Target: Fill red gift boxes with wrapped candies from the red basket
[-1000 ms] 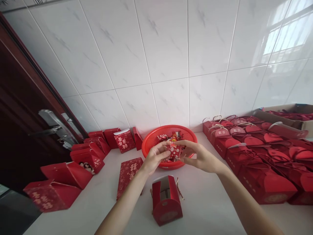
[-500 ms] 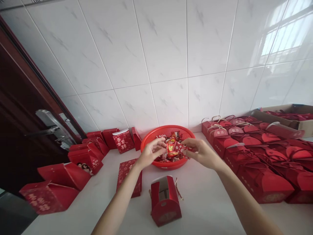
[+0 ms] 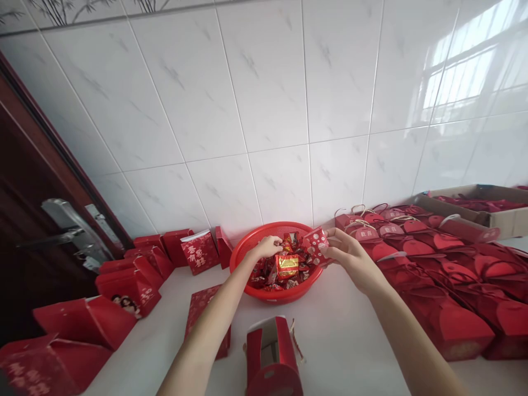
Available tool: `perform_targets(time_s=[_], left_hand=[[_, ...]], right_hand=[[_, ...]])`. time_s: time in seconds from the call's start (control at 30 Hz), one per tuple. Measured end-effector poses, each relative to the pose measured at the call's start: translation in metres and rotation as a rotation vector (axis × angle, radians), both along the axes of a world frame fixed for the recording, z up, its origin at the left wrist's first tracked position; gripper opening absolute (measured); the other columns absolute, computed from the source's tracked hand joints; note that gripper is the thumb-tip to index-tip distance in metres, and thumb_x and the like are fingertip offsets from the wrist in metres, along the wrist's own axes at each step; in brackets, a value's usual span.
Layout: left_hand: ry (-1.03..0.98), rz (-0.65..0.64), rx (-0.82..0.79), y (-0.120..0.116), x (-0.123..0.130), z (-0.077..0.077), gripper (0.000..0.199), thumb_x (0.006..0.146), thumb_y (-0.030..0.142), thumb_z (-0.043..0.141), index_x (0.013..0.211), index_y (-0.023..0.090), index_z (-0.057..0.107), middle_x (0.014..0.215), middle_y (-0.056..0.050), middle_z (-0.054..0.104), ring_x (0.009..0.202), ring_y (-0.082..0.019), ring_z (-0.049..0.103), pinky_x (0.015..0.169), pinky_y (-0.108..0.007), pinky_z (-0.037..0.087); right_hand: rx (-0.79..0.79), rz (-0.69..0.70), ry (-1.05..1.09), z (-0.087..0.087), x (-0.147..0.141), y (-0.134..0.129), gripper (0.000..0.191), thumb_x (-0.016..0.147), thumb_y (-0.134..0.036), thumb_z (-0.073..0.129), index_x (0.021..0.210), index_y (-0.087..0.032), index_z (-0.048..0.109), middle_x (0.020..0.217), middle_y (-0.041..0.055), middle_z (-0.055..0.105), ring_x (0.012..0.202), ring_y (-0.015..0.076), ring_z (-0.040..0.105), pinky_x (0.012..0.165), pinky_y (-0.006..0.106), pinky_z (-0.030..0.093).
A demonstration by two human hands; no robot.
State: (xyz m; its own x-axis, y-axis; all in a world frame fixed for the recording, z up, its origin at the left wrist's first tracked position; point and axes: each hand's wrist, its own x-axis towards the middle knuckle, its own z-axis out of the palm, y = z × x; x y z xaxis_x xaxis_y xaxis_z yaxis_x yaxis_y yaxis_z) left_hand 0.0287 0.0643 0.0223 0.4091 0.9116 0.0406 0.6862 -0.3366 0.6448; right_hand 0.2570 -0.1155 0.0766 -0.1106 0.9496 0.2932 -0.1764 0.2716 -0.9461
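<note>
White tiled wall [image 3: 276, 118] across the back, window glare at upper right. Pale desk [image 3: 342, 330] runs along it. Dark red door [image 3: 28, 220] at far left, with a metal handle [image 3: 68, 236]. Right side of desk: packed block of closed red boxes [image 3: 445, 275], flaps folded over, cord loops on top. Behind them, against the wall, an open carton [image 3: 509, 223] with red stuff in it, contents too small to make out. Center, close to the wall: round red plastic basket [image 3: 272, 296], perforated, sitting on the desk and loaded with wrapped pieces. Left side: row of standing red cartons [image 3: 124, 289], some with pale printed characters, one with a printed photo. Near edge: open-topped red box [image 3: 274, 382], twisted cord on its right side, bottom cut off by the frame. Just left of it a flat red box [image 3: 198, 311] lies on the desk, partly behind the left forearm. Right hand [image 3: 350, 258] is at the basket's right rim, grip clamped, thumb against fingers, on a red dotted packet [image 3: 317, 246]; packet is up at that rim. Left hand [image 3: 266, 247] is over the basket, fingers curled in above the pile; can't tell if that grip has anything. Gold-and-red wrapped piece [image 3: 287, 266] lies on top of the pile, between the hands and nearer the camera.
</note>
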Motion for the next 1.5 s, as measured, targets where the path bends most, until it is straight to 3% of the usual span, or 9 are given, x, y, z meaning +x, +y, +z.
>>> perform_targets(time_s=[0.3, 0.43, 0.53, 0.63, 0.77, 0.97, 1.2, 1.37, 1.5], left_hand=[[0.058, -0.002, -0.029, 0.016, 0.008, -0.017, 0.032, 0.065, 0.032, 0.076, 0.094, 0.019, 0.072, 0.1, -0.008, 0.076, 0.09, -0.025, 0.068, 0.071, -0.028, 0.048], [-0.012, 0.017, -0.034, 0.013, 0.001, -0.015, 0.022, 0.063, 0.035, 0.076, 0.073, 0.018, 0.065, 0.077, -0.004, 0.07, 0.073, -0.02, 0.062, 0.061, -0.027, 0.041], [-0.081, 0.022, -0.034, 0.012, -0.002, -0.012, 0.036, 0.063, 0.043, 0.074, 0.054, 0.019, 0.048, 0.054, 0.003, 0.052, 0.055, -0.014, 0.049, 0.054, -0.027, 0.032], [-0.172, 0.04, -0.009, 0.01, 0.0, -0.009, 0.048, 0.062, 0.051, 0.073, 0.051, 0.021, 0.038, 0.049, 0.006, 0.041, 0.051, -0.011, 0.041, 0.052, -0.026, 0.027], [-0.307, 0.061, 0.037, 0.005, 0.006, -0.002, 0.052, 0.06, 0.059, 0.074, 0.053, 0.021, 0.038, 0.05, 0.007, 0.038, 0.05, -0.01, 0.036, 0.05, -0.025, 0.025], [-0.524, 0.046, 0.109, -0.012, 0.015, 0.016, 0.048, 0.067, 0.06, 0.072, 0.06, 0.02, 0.045, 0.058, 0.005, 0.042, 0.056, -0.01, 0.038, 0.053, -0.024, 0.031], [-0.691, -0.01, 0.064, -0.054, 0.021, 0.03, 0.042, 0.076, 0.055, 0.07, 0.068, 0.019, 0.051, 0.066, 0.004, 0.048, 0.061, -0.011, 0.043, 0.06, -0.023, 0.038], [-0.775, -0.032, 0.023, -0.079, 0.022, 0.039, 0.04, 0.074, 0.049, 0.076, 0.066, 0.019, 0.051, 0.064, 0.005, 0.048, 0.061, -0.011, 0.043, 0.06, -0.022, 0.038], [-0.766, -0.048, 0.025, -0.084, 0.019, 0.043, 0.036, 0.071, 0.048, 0.077, 0.07, 0.018, 0.058, 0.067, 0.003, 0.054, 0.064, -0.012, 0.048, 0.063, -0.023, 0.041]], right_hand=[[-0.01, -0.044, 0.038, 0.001, 0.003, 0.002, 0.035, 0.078, -0.043, 0.074, 0.097, -0.02, 0.056, 0.088, 0.0048, 0.073, 0.075, 0.0169, 0.066, 0.068, 0.03, 0.055], [-0.005, -0.037, 0.057, 0.0, 0.002, 0.003, 0.035, 0.079, -0.042, 0.075, 0.101, -0.02, 0.06, 0.091, 0.0052, 0.074, 0.077, 0.016, 0.065, 0.068, 0.028, 0.054], [0.001, -0.02, 0.055, -0.001, 0.002, 0.005, 0.036, 0.079, -0.041, 0.075, 0.105, -0.019, 0.063, 0.094, 0.0062, 0.074, 0.078, 0.0162, 0.065, 0.068, 0.028, 0.054], [0.009, -0.014, 0.051, -0.002, 0.003, 0.005, 0.034, 0.081, -0.039, 0.074, 0.106, -0.019, 0.065, 0.095, 0.0057, 0.074, 0.078, 0.0157, 0.065, 0.069, 0.028, 0.054], [0.032, -0.026, 0.046, -0.002, 0.004, 0.004, 0.032, 0.08, -0.038, 0.074, 0.106, -0.019, 0.067, 0.094, 0.0049, 0.074, 0.078, 0.0155, 0.065, 0.069, 0.027, 0.054], [0.026, -0.03, 0.031, 0.001, 0.004, 0.004, 0.034, 0.08, -0.04, 0.075, 0.105, -0.019, 0.067, 0.093, 0.0058, 0.074, 0.086, 0.0192, 0.068, 0.07, 0.028, 0.054], [0.037, -0.016, 0.007, 0.002, 0.001, 0.004, 0.033, 0.08, -0.043, 0.075, 0.102, -0.019, 0.068, 0.095, 0.0056, 0.075, 0.082, 0.0173, 0.067, 0.072, 0.029, 0.055], [0.037, 0.021, 0.008, 0.0, -0.002, 0.004, 0.036, 0.08, -0.045, 0.075, 0.102, -0.018, 0.067, 0.099, 0.0071, 0.075, 0.091, 0.0216, 0.07, 0.073, 0.03, 0.055], [0.037, 0.037, -0.006, 0.0, -0.003, 0.004, 0.035, 0.079, -0.046, 0.076, 0.097, -0.018, 0.065, 0.1, 0.0081, 0.074, 0.094, 0.0225, 0.07, 0.074, 0.03, 0.055]])
